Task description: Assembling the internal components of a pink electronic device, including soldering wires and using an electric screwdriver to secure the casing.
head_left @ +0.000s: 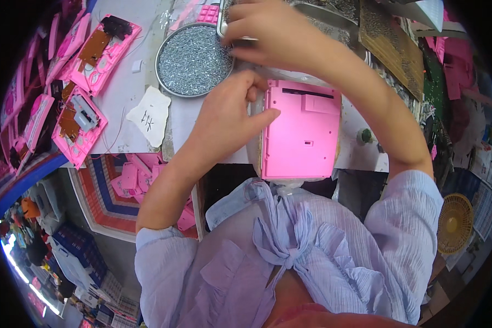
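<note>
A pink plastic casing [299, 134] lies flat in front of me, with a dark slot near its far edge and small holes in its face. My left hand [232, 115] is at its upper left edge, thumb stretched over the casing and index finger bent but apart from the thumb. Just beyond, my right hand [265, 33] reaches across to the left, its fingers smeared by motion. They are above the right rim of a round metal dish [194, 60] full of small silvery screws, beside a metal tray [328, 19]. Whether those fingers hold anything is not visible.
Opened pink casings with wires and brown boards [95, 54] lie at the left. A torn white paper [150, 116] sits near the dish. At the far right a brown board [391, 46] bears small parts. Below the table edge, a striped box [101, 191] contains pink parts.
</note>
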### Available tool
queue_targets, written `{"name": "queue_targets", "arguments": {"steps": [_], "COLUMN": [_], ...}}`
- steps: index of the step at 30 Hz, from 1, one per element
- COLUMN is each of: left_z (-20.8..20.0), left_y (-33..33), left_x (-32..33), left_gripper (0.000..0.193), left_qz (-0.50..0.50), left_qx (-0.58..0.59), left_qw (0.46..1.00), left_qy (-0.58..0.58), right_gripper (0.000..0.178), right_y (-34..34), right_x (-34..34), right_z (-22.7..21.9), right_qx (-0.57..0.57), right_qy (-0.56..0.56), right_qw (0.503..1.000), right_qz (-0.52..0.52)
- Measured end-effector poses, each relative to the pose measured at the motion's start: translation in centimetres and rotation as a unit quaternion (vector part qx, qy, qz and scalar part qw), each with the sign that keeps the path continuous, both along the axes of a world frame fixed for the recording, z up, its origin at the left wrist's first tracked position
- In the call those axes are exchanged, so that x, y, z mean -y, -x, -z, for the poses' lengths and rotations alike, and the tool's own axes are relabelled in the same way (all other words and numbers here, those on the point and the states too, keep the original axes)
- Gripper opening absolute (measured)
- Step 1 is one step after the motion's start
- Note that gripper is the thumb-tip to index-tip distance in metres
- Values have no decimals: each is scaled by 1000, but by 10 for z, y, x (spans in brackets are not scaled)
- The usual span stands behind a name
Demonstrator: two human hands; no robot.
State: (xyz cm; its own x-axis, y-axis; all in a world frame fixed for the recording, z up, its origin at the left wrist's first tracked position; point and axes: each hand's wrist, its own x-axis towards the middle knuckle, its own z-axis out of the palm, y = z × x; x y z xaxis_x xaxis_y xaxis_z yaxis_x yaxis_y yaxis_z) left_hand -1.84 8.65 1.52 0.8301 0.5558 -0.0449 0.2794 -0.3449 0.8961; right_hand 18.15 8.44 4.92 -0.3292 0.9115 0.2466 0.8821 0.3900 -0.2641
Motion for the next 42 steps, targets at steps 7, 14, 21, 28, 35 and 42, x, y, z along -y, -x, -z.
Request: {"name": "queue_targets", "arguments": {"steps": [7, 14, 21, 28, 35, 42], "left_z": [21, 29, 17, -10, -2, 2], "left_y": [35, 22, 13, -7, -14, -8], "left_x": [-51, -62, -24, 69, 80, 79], "left_gripper": [14, 12, 9, 18, 16, 15], "left_qz": [-134, -151, -66, 112, 112, 95], "left_qx": [-155, -100, 11, 96, 121, 118], "left_qw": [899, 917, 949, 956, 944, 951], "left_qy": [-387, -355, -309, -254, -285, -269], "right_gripper": [20, 21, 16, 12, 17, 14], "right_y": [40, 29, -15, -20, -18, -30], "right_x": [-72, -62, 69, 211, 221, 219], "right_z": [52, 47, 0, 22, 43, 40], "right_qx": [160, 125, -72, -272, -200, -251], "right_qy": [10, -82, -83, 19, -77, -15], "right_qw": [987, 988, 990, 935, 960, 957], "right_qz": [-27, 44, 84, 227, 178, 148]}}
